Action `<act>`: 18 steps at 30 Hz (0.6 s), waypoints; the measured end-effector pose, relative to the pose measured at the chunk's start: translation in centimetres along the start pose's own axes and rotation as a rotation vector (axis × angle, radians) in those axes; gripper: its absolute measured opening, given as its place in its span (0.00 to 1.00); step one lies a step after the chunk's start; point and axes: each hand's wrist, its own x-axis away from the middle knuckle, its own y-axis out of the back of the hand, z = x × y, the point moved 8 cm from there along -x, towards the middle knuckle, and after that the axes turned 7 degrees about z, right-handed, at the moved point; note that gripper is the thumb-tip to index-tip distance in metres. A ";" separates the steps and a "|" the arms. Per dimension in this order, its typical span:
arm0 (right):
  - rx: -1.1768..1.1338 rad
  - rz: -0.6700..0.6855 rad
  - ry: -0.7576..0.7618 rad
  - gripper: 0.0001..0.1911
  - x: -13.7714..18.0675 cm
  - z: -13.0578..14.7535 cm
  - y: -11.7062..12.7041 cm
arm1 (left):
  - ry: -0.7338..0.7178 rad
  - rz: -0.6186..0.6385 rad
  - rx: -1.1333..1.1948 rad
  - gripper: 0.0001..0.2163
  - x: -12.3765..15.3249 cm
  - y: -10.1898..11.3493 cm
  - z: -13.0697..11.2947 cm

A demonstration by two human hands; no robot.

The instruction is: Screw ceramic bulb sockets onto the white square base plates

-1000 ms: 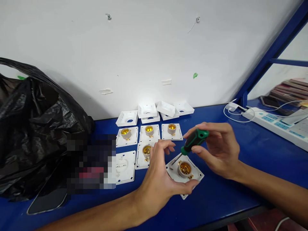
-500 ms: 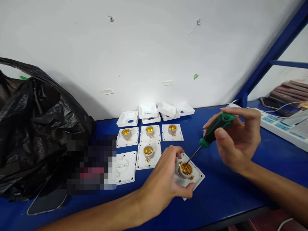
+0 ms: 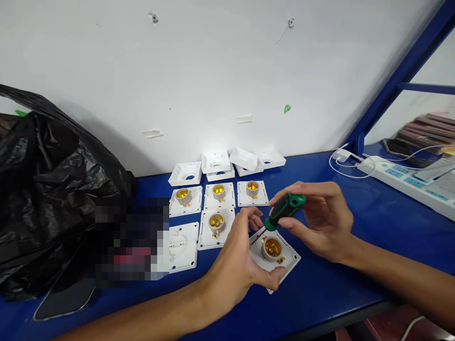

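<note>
My left hand [image 3: 241, 258] grips a square white lamp holder base [image 3: 289, 258] by its edges, thumb at the near side and fingers at the far side. A round socket [image 3: 272, 248] with a brass-coloured inside stands on this base. In my right hand [image 3: 320, 218] is a screwdriver [image 3: 285, 211] with a green and black handle. Its shaft slants down to the left, past the socket, towards the base near my left fingers; what the tip touches cannot be made out. Several similar bases with sockets, such as this lamp holder [image 3: 216, 222], lie to the left.
White square covers [image 3: 215, 161] are piled by the wall. A black plastic bag [image 3: 64, 189] fills the left side, with a dark phone-like slab [image 3: 66, 296] before it. To the right lie a power strip [image 3: 408, 177] and a white cable [image 3: 350, 175] on the blue table [image 3: 330, 293].
My right hand has moved left with the screwdriver. The shaft has come out of the socket and now points beside it. My left hand still holds the base.
</note>
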 end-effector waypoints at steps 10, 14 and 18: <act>0.018 0.061 -0.006 0.31 0.2 -0.5 -0.5 | -0.017 0.012 -0.019 0.33 -0.2 -0.1 -0.3; 0.088 -0.089 0.008 0.28 -0.3 0.3 1.3 | -0.018 0.011 -0.049 0.32 -0.1 -0.2 0.2; 0.180 -0.240 0.050 0.21 -1.2 1.5 3.1 | -0.031 0.087 -0.156 0.30 -0.1 -0.8 0.3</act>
